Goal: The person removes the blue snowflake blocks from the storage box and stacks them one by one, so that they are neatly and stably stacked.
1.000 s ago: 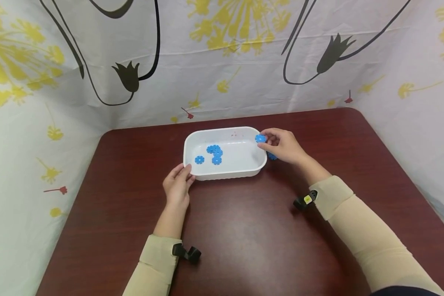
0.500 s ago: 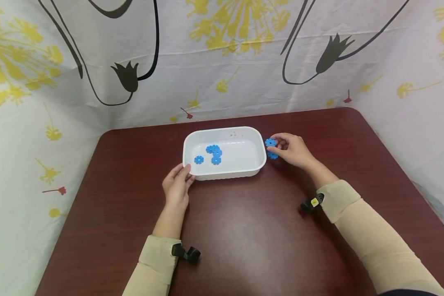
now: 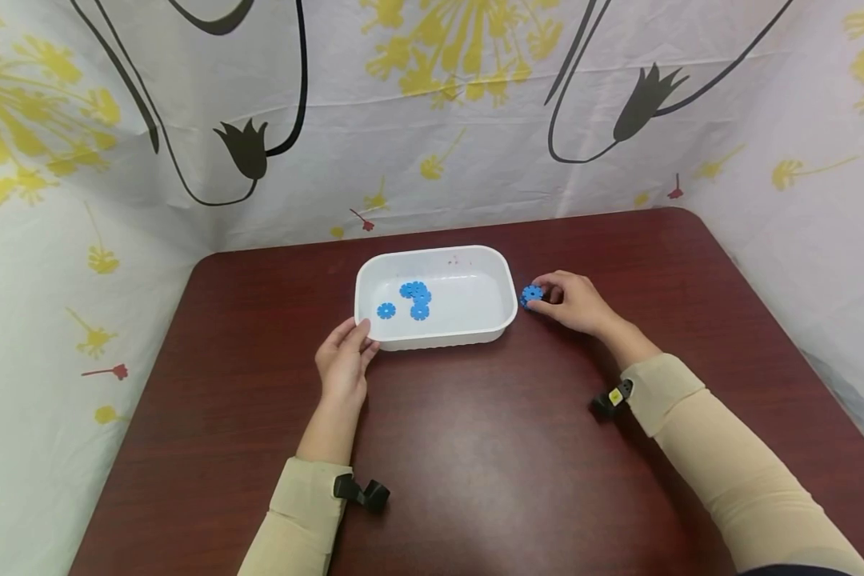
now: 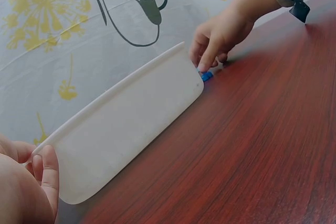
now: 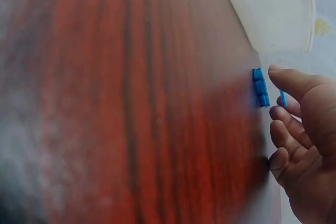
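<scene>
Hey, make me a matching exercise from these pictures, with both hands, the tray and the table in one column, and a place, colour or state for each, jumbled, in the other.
Column one:
1. left hand
2. right hand
3. tray
4. table

Column two:
A. dark reddish-brown
B. pinching a blue disc
C. gripping a near corner
D. white, with blue discs inside

Pairs: 1-C, 2-B, 3-D, 4-A.
</scene>
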A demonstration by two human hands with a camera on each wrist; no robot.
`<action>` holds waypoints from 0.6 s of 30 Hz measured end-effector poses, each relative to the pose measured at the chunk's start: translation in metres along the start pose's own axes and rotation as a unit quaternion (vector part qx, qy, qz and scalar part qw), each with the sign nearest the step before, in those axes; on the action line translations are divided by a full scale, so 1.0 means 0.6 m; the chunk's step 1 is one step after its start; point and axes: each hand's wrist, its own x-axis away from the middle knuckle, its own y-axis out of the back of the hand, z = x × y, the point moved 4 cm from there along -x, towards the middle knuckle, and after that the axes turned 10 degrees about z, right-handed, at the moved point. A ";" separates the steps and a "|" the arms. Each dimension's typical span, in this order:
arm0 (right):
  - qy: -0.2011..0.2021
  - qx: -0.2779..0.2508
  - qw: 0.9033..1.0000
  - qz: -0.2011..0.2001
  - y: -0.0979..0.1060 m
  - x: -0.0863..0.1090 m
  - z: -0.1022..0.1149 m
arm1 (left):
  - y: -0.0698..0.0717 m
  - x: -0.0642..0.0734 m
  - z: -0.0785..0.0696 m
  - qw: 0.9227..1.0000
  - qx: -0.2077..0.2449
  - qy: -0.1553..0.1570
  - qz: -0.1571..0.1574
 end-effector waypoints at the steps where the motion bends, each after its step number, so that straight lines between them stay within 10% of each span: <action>1: 0.001 0.001 1.000 0.001 -0.001 0.000 -0.001 | 0.000 0.000 0.000 1.000 -0.001 0.000 0.000; 18: 0.011 0.005 1.000 0.011 -0.008 -0.004 -0.006 | 0.001 -0.002 0.001 1.000 0.000 0.000 0.002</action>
